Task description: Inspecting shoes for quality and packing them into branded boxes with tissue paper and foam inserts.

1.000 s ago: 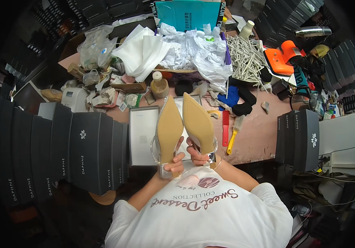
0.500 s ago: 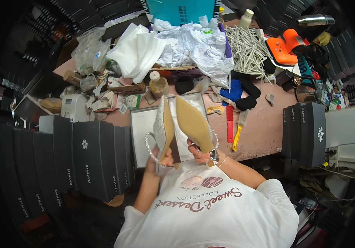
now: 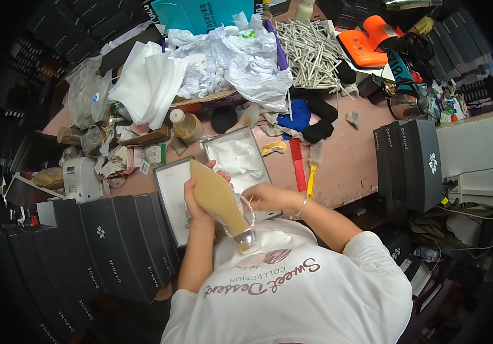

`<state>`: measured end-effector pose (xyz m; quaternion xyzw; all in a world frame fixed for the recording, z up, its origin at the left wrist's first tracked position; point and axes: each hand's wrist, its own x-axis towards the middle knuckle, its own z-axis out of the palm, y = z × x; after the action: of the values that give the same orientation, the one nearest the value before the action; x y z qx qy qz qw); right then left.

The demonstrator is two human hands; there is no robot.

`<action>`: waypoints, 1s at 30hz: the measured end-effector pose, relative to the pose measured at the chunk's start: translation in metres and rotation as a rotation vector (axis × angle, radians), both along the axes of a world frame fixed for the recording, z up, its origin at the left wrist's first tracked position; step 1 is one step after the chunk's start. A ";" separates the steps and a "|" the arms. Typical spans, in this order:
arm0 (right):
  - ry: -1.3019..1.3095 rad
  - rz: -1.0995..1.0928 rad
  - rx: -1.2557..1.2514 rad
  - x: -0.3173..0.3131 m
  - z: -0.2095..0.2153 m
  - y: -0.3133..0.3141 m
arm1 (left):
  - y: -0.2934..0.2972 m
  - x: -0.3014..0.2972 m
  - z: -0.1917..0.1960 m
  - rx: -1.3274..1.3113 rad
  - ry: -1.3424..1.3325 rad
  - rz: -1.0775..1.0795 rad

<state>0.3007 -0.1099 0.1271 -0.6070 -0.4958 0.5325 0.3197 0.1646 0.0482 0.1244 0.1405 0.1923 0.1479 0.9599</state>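
Observation:
My left hand (image 3: 196,205) grips a heeled shoe (image 3: 215,194), its fingers wrapped around the toe end. The tan sole faces up, and the clear heel end points down toward my shirt. A beaded ankle strap (image 3: 252,221) loops out on the shoe's right. My right hand (image 3: 266,198) is at that strap with its fingers drawn together on it; the fingertips are slightly blurred. Under my hands lies an open grey shoebox (image 3: 262,157) with white tissue paper (image 3: 238,157) inside, its lid or other half (image 3: 169,183) to the left. Something silvery shows beside my left wrist; whether it is the second shoe is unclear.
Dark shoeboxes (image 3: 123,246) stand in a row at left, more (image 3: 412,163) at right. A red brush (image 3: 297,163) and a yellow-handled brush (image 3: 312,172) lie right of the box. Behind are a bottle (image 3: 186,126), crumpled paper (image 3: 223,63), pale sticks (image 3: 309,57) and an orange device (image 3: 364,49).
Both hands held a shoe each before; now one sole shows, in my left hand, tilted the other way. My right hand has released its shoe and moved to the strap. The view has shifted right.

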 end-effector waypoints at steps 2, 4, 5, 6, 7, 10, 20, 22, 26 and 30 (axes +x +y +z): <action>-0.397 -0.436 0.035 0.043 -0.035 -0.023 | 0.019 -0.001 -0.001 -0.026 0.131 -0.100; -0.777 -0.502 0.151 0.079 -0.062 -0.027 | 0.036 -0.005 -0.005 -0.018 0.254 -0.260; -0.882 -0.475 0.247 0.089 -0.083 -0.026 | 0.035 -0.008 -0.009 -0.071 0.239 -0.329; -0.967 -0.393 0.209 0.096 -0.105 -0.027 | 0.031 -0.010 -0.011 -0.060 0.250 -0.392; -1.048 -0.307 0.176 0.099 -0.125 -0.028 | 0.022 -0.011 -0.010 -0.049 0.266 -0.449; -0.644 -0.434 0.052 0.103 -0.135 -0.013 | -0.007 -0.020 -0.006 -0.124 0.286 -0.350; 1.375 -0.714 0.110 0.070 -0.037 0.087 | -0.002 -0.035 -0.014 -0.250 0.195 -0.094; 1.152 -0.713 0.134 0.070 -0.025 0.111 | 0.006 -0.037 -0.011 -0.196 0.217 -0.049; 0.834 -0.636 0.277 0.077 -0.021 0.150 | 0.022 -0.040 0.008 -0.161 0.132 0.071; 0.704 -0.554 0.317 0.032 -0.002 0.143 | 0.029 -0.041 0.017 -0.185 -0.026 0.210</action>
<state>0.3325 0.0335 0.1252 -0.4426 -0.2519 0.5182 0.6871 0.1239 0.0769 0.1418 0.0284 0.2064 0.2308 0.9504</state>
